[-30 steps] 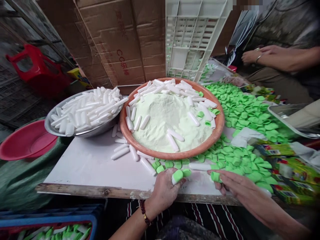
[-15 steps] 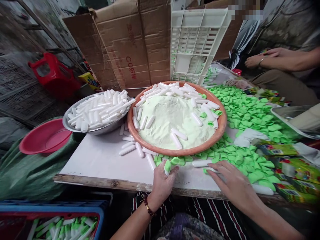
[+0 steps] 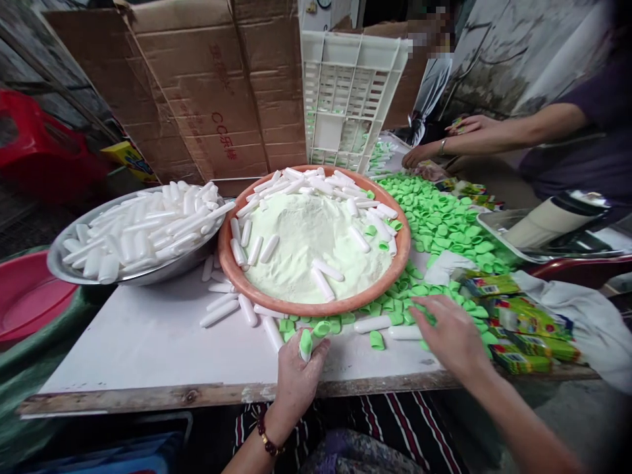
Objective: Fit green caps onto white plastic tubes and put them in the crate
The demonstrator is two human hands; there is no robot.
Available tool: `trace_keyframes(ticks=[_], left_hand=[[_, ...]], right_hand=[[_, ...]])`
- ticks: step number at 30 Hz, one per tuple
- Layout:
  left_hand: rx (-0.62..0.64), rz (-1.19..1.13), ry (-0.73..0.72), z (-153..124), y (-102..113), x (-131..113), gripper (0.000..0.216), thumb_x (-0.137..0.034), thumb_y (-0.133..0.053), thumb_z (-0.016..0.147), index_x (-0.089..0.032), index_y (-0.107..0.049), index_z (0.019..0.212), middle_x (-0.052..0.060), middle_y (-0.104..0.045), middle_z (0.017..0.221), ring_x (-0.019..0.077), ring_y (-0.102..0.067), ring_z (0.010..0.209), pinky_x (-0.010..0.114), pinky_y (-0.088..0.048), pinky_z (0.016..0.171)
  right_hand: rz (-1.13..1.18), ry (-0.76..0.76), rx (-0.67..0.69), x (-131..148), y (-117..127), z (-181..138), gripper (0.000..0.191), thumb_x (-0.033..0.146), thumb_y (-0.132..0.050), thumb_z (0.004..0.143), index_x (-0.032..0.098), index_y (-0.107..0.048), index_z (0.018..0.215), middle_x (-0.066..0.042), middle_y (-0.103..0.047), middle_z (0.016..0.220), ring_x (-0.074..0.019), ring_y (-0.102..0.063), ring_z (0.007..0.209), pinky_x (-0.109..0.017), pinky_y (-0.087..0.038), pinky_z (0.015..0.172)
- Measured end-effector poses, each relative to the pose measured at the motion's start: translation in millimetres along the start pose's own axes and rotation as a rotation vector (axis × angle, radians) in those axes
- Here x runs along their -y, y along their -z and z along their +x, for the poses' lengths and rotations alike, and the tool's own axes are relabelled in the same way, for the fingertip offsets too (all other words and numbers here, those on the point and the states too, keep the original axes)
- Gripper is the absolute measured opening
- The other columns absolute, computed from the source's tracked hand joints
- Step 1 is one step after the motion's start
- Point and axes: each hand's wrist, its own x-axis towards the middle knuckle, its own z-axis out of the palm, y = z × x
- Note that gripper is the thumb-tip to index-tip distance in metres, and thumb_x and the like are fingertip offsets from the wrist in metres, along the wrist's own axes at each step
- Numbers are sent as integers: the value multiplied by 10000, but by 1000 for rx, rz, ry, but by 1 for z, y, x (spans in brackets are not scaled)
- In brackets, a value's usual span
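Observation:
My left hand rests at the white board's front edge, closed around a white tube with a green cap that sticks up between thumb and fingers. My right hand lies palm down, fingers reaching into the loose green caps at the right of the orange bowl; what its fingertips touch is hidden. The bowl holds pale green powder and several white tubes. More white tubes lie on the board in front of it.
A steel bowl piled with white tubes stands at the left, a red basin beyond it. Cardboard boxes and a white crate stand behind. Green packets lie right. Another person's hands work at the far right.
My left hand has turned the capped tube upright. My right hand slid forward into the green caps. The view swung to the right.

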Motion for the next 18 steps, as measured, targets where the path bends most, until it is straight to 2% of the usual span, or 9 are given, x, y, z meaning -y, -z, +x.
trace_keyframes(ticks=[3, 5, 8, 10, 14, 16, 18], left_hand=[[7, 7, 13, 0, -1, 1, 182, -326, -567, 859, -171, -663, 854, 14, -682, 775, 189, -606, 728, 275, -448, 694], [-1, 16, 20, -1, -2, 2, 192, -332, -564, 861, -166, -661, 862, 18, -682, 780, 188, -603, 726, 278, -448, 692], [-15, 43, 21, -1, -3, 4, 198, -337, -563, 859, -167, -663, 860, 21, -688, 788, 191, -609, 731, 280, -451, 695], [-18, 48, 17, -1, -4, 4, 196, -342, -565, 856, -173, -665, 853, 22, -696, 799, 195, -619, 747, 280, -458, 708], [-15, 60, 4, 1, -5, 2, 207, -356, -576, 853, -180, -679, 893, 34, -718, 847, 211, -640, 790, 296, -474, 748], [-5, 60, -7, 1, -6, 0, 214, -360, -570, 862, -183, -680, 912, 40, -723, 878, 218, -645, 823, 306, -476, 776], [7, 60, -17, 1, -5, -1, 209, -355, -562, 870, -183, -673, 914, 39, -722, 885, 215, -643, 830, 307, -475, 783]], right_hand=[[-41, -74, 31, -40, 6, 11, 307, 370, -482, 912, 156, -692, 979, -95, -671, 912, -222, -621, 771, -371, -489, 766], [-61, -54, 60, -46, 3, 18, 309, 364, -476, 909, 164, -700, 982, -94, -674, 925, -229, -626, 817, -368, -479, 779], [-176, -47, 108, -30, -10, 24, 288, 304, -482, 895, 177, -710, 1016, -112, -665, 961, -277, -601, 931, -403, -455, 783], [-202, -55, 139, -9, -18, 22, 283, 250, -483, 885, 188, -708, 1045, -113, -653, 985, -277, -590, 930, -403, -448, 765], [-45, 51, 144, 25, -25, 8, 298, 227, -461, 910, 187, -690, 1096, -107, -643, 1057, -239, -584, 959, -378, -446, 826], [32, 98, 134, 24, -22, 5, 317, 243, -449, 926, 205, -666, 1154, -95, -645, 1103, -232, -584, 1006, -373, -443, 850], [27, 76, 127, 8, -14, 11, 324, 264, -433, 938, 224, -660, 1166, -81, -658, 1117, -227, -590, 1029, -373, -437, 863]])
